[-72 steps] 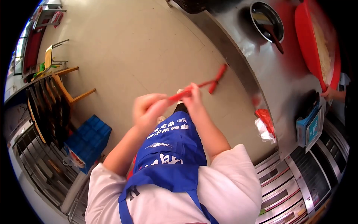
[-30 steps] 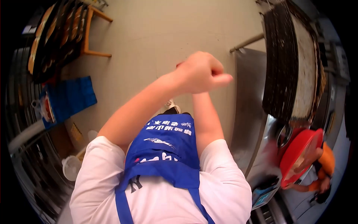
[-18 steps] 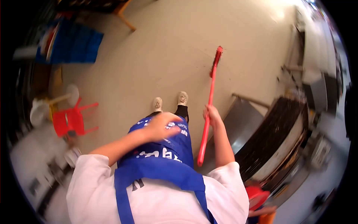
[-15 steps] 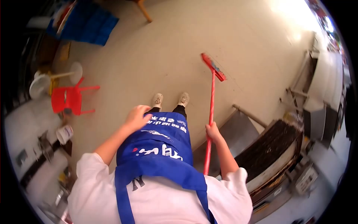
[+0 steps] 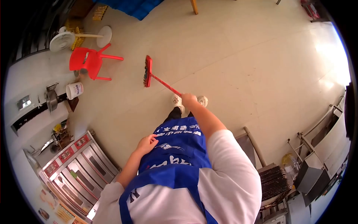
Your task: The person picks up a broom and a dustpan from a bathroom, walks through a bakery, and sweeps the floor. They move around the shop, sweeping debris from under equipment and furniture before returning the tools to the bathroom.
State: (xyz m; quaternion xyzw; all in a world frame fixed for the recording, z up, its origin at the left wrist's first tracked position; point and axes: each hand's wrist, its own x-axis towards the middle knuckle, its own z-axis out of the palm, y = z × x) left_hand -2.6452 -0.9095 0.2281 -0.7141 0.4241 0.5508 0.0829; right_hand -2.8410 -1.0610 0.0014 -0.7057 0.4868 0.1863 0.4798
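My right hand (image 5: pixel 189 100) is wrapped round the red handle of a push broom, stretched out in front of my body above my shoes. The red broom head (image 5: pixel 148 71) rests on the floor ahead and to the left, its dark bristles facing left. My left hand (image 5: pixel 148 143) hangs at the left side of my blue apron (image 5: pixel 175 143), near the cloth, with its fingers loosely curled and apart, holding nothing.
At the left are a red chair (image 5: pixel 89 61), a white fan (image 5: pixel 62 40), a white bucket (image 5: pixel 74 90) and a steel oven (image 5: pixel 80 171). A blue cloth (image 5: pixel 138 7) hangs at the top. Metal racks and a dark ribbed stack (image 5: pixel 275 183) stand right.
My right hand has swung the broom across from the right to the left. My left hand has lowered toward the apron. The view has turned, and the oven now shows at the left.
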